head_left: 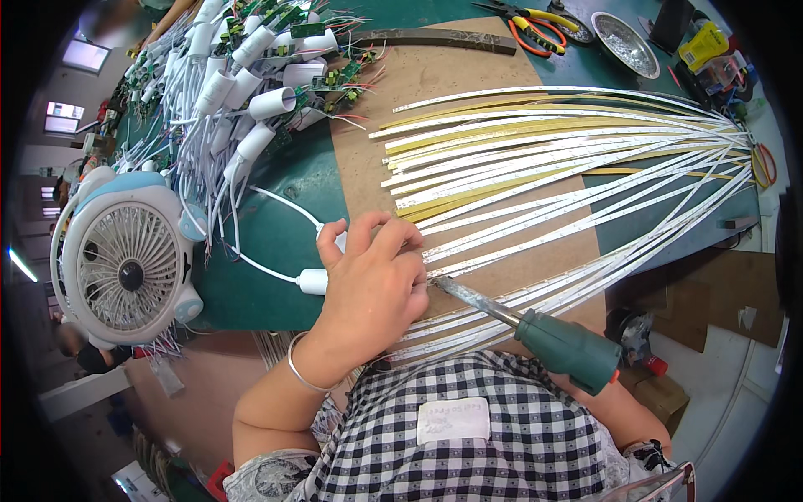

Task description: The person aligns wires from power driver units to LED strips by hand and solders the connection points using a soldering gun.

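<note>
My left hand [372,280] bends over the brown board, fingers curled down and tips hidden; what they grip cannot be made out. A white cylindrical housing [313,282] on a white cable shows at its left edge, and a second white housing [336,238] shows between its fingers. A soldering iron [569,350] with a green handle points left, its tip beside my left fingertips at the end of a white LED strip [468,266]. My right hand [579,390] is mostly hidden behind the iron's handle, closed around it. More LED strips [502,138] fan across the board.
Many white housings [272,102] with cables and green circuit boards pile up at far left. A white and blue fan [130,272] stands at left. A dark bar [435,39], pliers [539,33], a metal bowl [626,43] and a yellow bottle [703,46] lie along the far side.
</note>
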A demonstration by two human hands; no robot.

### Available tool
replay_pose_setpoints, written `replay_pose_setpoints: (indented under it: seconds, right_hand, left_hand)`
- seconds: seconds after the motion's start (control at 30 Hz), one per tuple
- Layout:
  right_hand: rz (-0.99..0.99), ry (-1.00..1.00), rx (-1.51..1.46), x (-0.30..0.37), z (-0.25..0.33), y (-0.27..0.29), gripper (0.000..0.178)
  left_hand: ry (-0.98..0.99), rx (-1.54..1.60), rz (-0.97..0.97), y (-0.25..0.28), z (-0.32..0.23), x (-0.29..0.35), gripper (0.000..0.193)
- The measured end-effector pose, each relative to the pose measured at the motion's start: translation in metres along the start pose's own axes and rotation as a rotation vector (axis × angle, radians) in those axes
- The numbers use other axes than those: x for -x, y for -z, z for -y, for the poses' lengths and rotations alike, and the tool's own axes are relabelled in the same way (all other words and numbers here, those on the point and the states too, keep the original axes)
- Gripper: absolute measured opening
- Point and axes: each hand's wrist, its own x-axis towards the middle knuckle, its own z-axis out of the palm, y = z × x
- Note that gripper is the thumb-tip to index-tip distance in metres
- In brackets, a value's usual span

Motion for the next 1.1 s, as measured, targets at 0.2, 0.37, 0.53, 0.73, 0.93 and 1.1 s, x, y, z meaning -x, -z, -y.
replay_pose_setpoints:
  seconds: [0.2,0.37,0.53,0.73,0.93,1.1]
  right_hand:
    - [-0.003,-0.049,-0.045,-0.002,0.002,0.000,0.044]
    - [-0.001,-0.076,-0.152,-0.007,0.006,0.002,0.034]
    - [-0.046,-0.113,-0.247,-0.005,0.008,0.007,0.029]
    - [-0.184,-0.219,-0.520,0.003,0.004,-0.002,0.021]
    - [-0.223,-0.337,-0.722,0.013,0.000,-0.008,0.061]
    - [-0.278,-0.310,-0.775,0.014,-0.002,-0.011,0.062]
  left_hand:
    - [0.000,0.004,0.034,0.001,0.001,-0.002,0.008]
    - [0.000,0.010,0.052,0.003,0.001,-0.003,0.007]
    - [0.001,0.026,0.074,0.004,0.000,-0.004,0.004]
    - [0.009,0.033,0.078,0.004,0.000,-0.004,0.004]
    - [0.004,0.000,0.046,0.002,0.000,-0.002,0.008]
    - [0.010,0.007,0.021,0.002,-0.001,0.000,0.006]
